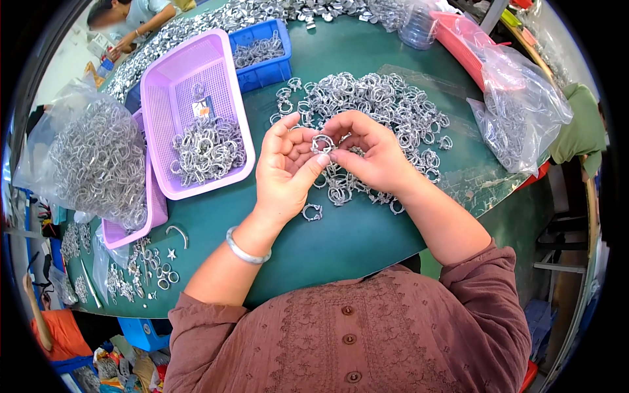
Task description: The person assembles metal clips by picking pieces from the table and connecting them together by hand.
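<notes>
Over the green worktable, my left hand [285, 167] pinches a small silver open metal ring [322, 144] between thumb and fingers. From the other side my right hand [377, 157] grips the same ring with its thumb and curled fingertips. Just beyond and beneath both hands spreads a heap of similar silver rings [393, 98], partly hidden by my fingers. A single loose ring [312, 211] lies nearer to me, below my hands. To the left, a tilted lilac plastic basket [190, 188] contains a smaller batch of these rings [208, 154].
A blue bin [265, 80] of metal parts stands behind the lilac basket. Bulging clear bags of parts flank the table, one left [98, 157], one right [517, 124] by a pink basket [462, 46]. Small pieces [141, 265] lie front left. Another person [141, 23] sits at far left.
</notes>
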{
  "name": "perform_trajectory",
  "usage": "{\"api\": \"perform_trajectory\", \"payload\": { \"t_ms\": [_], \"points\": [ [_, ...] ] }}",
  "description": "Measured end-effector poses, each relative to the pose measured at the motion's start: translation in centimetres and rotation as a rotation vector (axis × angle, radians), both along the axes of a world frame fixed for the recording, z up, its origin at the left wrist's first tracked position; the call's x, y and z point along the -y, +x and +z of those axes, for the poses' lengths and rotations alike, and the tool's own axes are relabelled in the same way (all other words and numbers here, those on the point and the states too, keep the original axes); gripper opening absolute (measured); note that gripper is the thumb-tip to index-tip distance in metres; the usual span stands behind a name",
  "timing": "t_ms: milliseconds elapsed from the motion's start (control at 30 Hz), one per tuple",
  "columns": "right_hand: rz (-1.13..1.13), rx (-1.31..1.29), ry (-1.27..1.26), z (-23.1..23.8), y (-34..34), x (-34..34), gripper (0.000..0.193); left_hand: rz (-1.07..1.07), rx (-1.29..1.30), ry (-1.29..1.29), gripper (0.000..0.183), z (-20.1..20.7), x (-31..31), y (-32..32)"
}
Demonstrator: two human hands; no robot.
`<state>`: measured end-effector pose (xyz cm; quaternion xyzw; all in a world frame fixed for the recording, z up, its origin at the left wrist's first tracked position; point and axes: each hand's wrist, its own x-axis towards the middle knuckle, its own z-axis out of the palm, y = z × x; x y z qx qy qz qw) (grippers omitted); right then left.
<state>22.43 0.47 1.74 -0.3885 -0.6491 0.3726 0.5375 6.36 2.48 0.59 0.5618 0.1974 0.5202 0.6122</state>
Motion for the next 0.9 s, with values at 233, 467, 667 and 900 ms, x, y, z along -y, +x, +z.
{"api": "perform_trajectory", "payload": {
  "t_ms": [233, 467, 667, 900],
  "points": [
    [-0.041, 0.089, 0.097, 0.21, 0.25, -0.19, 0.036, -0.107, 0.052, -0.026, 0.063, -0.13, -0.24, -0.24],
    [-0.05, 0.128, 0.134, 0.48, 0.23, -0.23, 0.033, -0.16, 0.052, -0.058, 0.065, -0.34, -0.25, -0.21],
    [-0.061, 0.135, 0.16, 0.6, 0.18, -0.2, 0.029, -0.121, 0.064, -0.055, 0.062, -0.31, -0.12, 0.06],
    [-0.101, 0.169, 0.213, 0.19, 0.4, -0.31, 0.029, -0.083, -0.088, -0.106, 0.04, -0.2, -0.3, -0.43]
  ]
}}
